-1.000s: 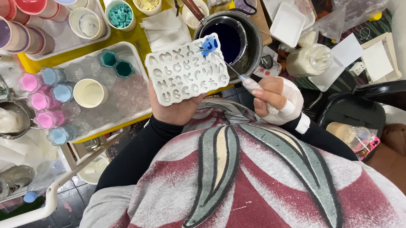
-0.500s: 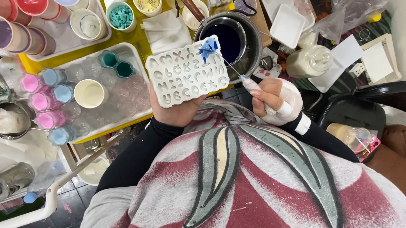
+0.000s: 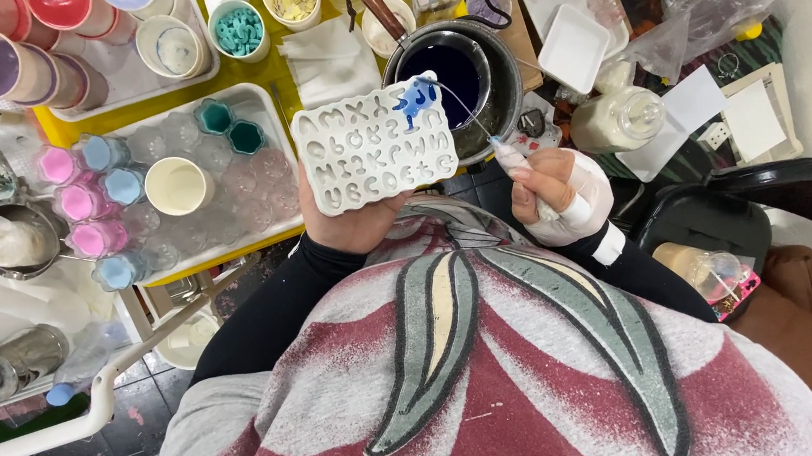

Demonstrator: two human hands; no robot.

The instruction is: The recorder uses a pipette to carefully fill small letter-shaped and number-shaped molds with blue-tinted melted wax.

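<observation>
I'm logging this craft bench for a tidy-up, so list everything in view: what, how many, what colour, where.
White silicone letter mould: one, a blue-filled cavity at its top right corner, held at centre.
Clear thin pipette: one, tip over the mould's blue cavity.
Metal pot of dark blue liquid: one, behind the mould.
Small pink and blue cups: several, on a clear tray, left.
Cream round cup: one, same tray.
Bowl of teal pieces: one, top.
Clear jar of cream liquid: one, right.
Left hand: under the mould.
Right hand: bandaged, holds the pipette.
</observation>
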